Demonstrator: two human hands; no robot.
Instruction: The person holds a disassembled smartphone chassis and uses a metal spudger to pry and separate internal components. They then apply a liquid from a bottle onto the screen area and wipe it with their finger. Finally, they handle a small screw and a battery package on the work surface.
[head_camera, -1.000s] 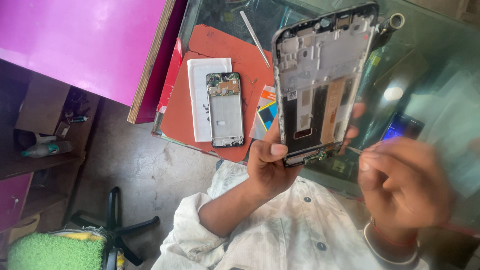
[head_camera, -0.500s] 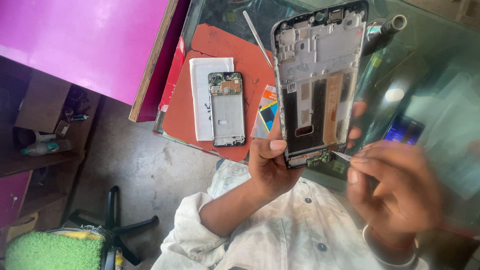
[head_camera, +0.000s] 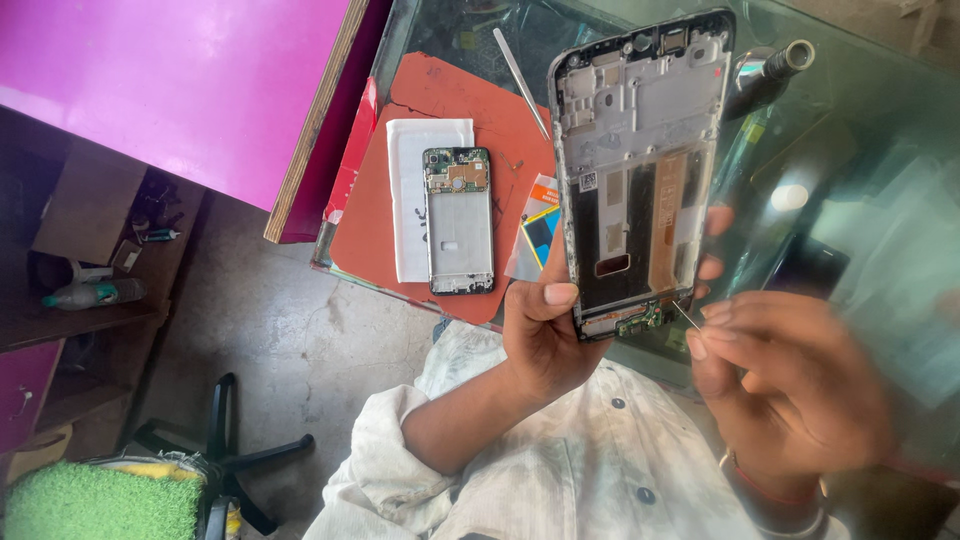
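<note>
My left hand (head_camera: 545, 335) holds an opened phone frame (head_camera: 637, 170) upright, thumb on its left edge and fingertips showing past its right edge. The frame's inside faces me, with a small green board at its lower end. My right hand (head_camera: 785, 385) pinches a thin metal tool (head_camera: 687, 317) whose tip sits at that lower right corner of the frame. A second opened phone (head_camera: 458, 220) lies flat on a white sheet (head_camera: 408, 200) on an orange mat (head_camera: 370, 215), to the left of my left hand.
A glass table top (head_camera: 860, 200) carries the mat, a thin metal rod (head_camera: 520, 70), a small colourful card (head_camera: 538, 225) and a dark cylindrical tool (head_camera: 775, 65). A magenta board (head_camera: 170, 90) stands at left. Below are a swivel chair base (head_camera: 225, 450) and a green cushion (head_camera: 95, 505).
My right hand has moved up and left, bringing the thin tool to the frame's lower right corner. The frame stays in my left hand, shifted slightly left in view.
</note>
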